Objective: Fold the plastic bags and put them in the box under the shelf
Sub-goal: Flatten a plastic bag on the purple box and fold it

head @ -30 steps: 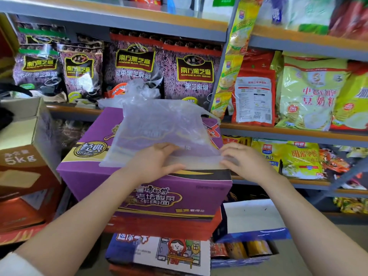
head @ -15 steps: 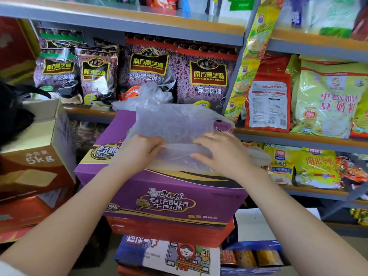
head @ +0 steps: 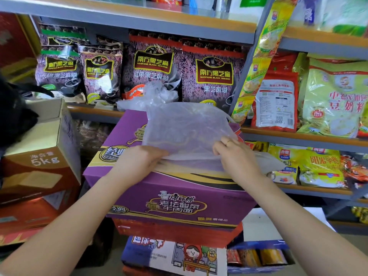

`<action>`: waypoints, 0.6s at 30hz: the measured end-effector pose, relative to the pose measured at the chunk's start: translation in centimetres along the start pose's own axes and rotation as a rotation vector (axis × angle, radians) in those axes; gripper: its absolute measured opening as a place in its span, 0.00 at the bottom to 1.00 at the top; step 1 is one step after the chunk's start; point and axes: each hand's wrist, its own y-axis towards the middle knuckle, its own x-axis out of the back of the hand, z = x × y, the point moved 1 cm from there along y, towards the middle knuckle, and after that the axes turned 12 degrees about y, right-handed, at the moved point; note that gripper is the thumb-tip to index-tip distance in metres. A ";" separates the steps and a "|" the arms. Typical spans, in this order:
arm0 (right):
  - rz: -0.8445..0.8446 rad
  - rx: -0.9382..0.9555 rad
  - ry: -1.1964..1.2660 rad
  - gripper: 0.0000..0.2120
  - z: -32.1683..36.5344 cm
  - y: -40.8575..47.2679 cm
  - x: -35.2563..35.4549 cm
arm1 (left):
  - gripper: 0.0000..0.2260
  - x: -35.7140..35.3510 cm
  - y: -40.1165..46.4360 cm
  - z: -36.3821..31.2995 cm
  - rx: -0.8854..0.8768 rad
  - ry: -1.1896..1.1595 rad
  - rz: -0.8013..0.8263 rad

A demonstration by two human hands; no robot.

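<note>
The clear plastic bag [head: 189, 132] lies spread on top of the purple noodle carton [head: 175, 204]. Its near edge is lifted a little. The left hand [head: 139, 160] pinches that edge at the left corner, with the thumb on top and the fingers tucked under. The right hand [head: 235, 156] pinches the same edge at the right corner, and a ring shows on one finger. So both hands are closed on the bag, and the bag stretches between them and away from them, toward the shelf.

Just past the far end of the bag sits a crumpled bag [head: 157, 94], bunched up at the back of the carton. It is not folded yet. Down below the right hand, near the floor, is an open blue box [head: 258, 255] with round tins in it. That may be the box under the shelf, but I cannot be sure.

What could go wrong? The bag is thin and slippery. If one hand moves faster than the other, the fold may come out crooked. If the fingers let go too soon, the bag may puff up and slide off the carton. The right end of the bag hangs past the carton's edge, so it could pull the rest down. The far end could also catch on the crumpled bag and drag it along.
</note>
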 end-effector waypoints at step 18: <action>0.238 -0.019 0.192 0.26 -1.4 -2.4 -1.5 | 0.34 -0.8 -3.2 3.8 0.064 -0.139 0.236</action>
